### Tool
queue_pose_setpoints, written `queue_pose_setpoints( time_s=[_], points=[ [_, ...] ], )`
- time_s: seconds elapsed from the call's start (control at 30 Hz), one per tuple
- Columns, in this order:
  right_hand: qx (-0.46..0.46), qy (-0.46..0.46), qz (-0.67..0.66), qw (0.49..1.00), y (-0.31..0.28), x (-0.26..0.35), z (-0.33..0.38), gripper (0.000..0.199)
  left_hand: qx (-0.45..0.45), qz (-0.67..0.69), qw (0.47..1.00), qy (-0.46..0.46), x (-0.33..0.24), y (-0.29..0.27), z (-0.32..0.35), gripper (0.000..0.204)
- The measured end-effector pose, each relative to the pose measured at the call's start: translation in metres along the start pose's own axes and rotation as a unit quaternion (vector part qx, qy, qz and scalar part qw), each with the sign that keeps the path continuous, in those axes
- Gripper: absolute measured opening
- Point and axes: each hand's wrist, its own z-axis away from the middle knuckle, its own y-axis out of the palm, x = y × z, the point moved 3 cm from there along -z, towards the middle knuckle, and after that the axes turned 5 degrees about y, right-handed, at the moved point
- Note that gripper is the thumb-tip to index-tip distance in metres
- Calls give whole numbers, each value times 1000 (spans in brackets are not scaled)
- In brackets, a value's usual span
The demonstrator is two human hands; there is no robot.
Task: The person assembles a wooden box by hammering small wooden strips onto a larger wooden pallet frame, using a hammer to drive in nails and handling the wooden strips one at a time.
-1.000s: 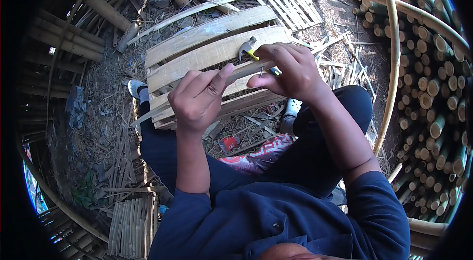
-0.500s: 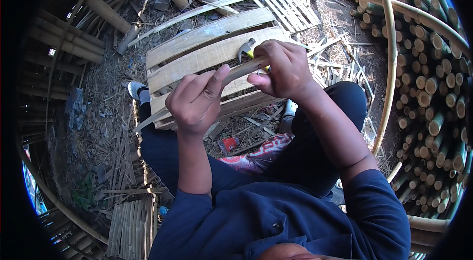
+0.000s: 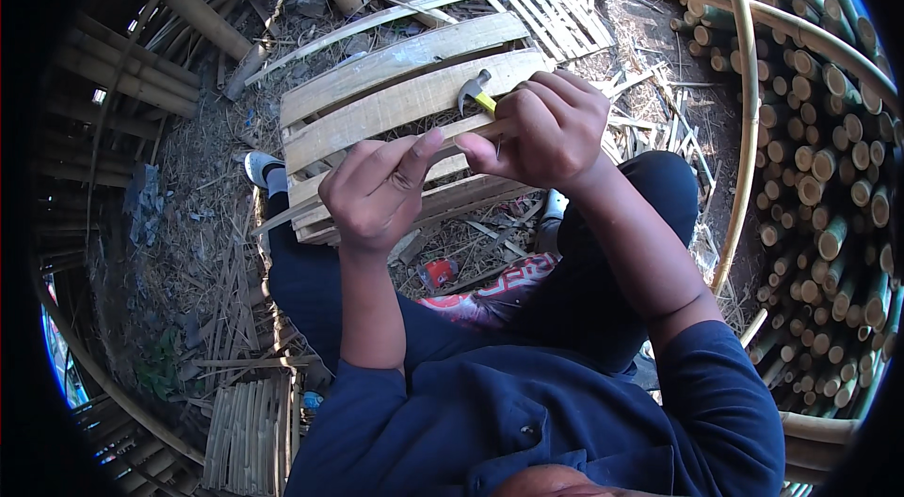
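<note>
The left hand point(image 3: 377, 191) pinches something too small to make out against the slat panel point(image 3: 395, 106) lying across the knees. The right hand point(image 3: 546, 130) is clenched round a hammer point(image 3: 476, 90), its head just beyond the knuckles. This looks like nailing a slat; the next blow needs the pinching fingers kept clear. Since a second ago, both hands have barely shifted. Beyond the right hand, stacked bamboo poles point(image 3: 829, 120).

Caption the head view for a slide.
Right hand grips a claw hammer over a bamboo slat panel; left hand pinches beside it.
</note>
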Motion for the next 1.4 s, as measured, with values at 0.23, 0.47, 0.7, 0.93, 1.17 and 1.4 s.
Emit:
queue_pose_setpoints(
  time_s=[0.23, 0.47, 0.7, 0.93, 1.17, 1.4],
  points=[
    [13, 32, -15, 999, 2, 5, -5, 61, -3, -14, 1000, -1, 4, -3, 2, 44],
    [-6, 11, 6, 1000, -6, 7, -6, 68, -2, -16, 1000, 19, 3, -6, 2, 35],
    [-46, 1, -69, 997, -14, 13, -7, 68, -29, -70, 995, 62, -14, -19, -2, 24],
    [45, -15, -103, 994, -24, 13, -4, 53, -20, -96, 993, 62, -21, -29, -1, 33],
    [9, -27, -138, 990, -12, 8, -3, 51, -12, -117, 991, 60, -19, -31, 4, 33],
    [118, -29, -281, 952, -11, 3, -9, 52, 1, -95, 992, 85, -12, -34, 3, 43]
  ],
)
